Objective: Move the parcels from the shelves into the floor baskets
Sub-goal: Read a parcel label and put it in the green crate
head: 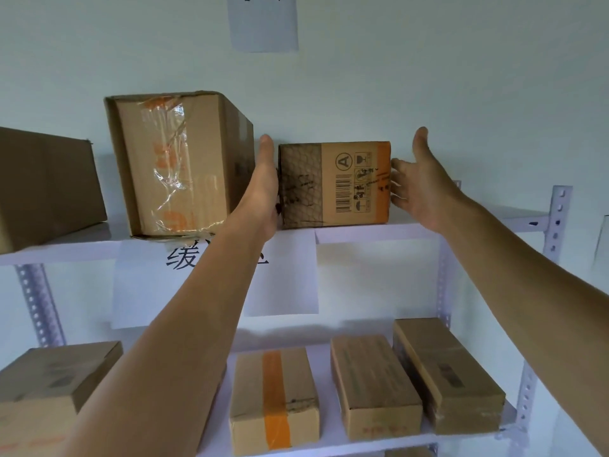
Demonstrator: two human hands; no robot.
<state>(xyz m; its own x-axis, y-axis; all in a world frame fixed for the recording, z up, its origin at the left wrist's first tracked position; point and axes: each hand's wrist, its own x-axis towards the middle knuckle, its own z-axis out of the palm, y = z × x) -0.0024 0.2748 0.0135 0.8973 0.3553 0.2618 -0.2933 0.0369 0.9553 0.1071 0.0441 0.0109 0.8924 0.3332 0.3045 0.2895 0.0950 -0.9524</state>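
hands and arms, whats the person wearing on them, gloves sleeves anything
The left hand and right hand are bare, no gloves. The left forearm and right forearm show no sleeve within the frame. No watch, bracelet or ring visible.

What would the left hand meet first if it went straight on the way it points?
The left hand lies flat against the small parcel, pointing into the gap beside the tall box. Straight on, it likely reaches the back wall first; depth is unclear.

Pale wall (461, 77) with a paper sheet (263, 24) behind white slotted shelving (558, 219).
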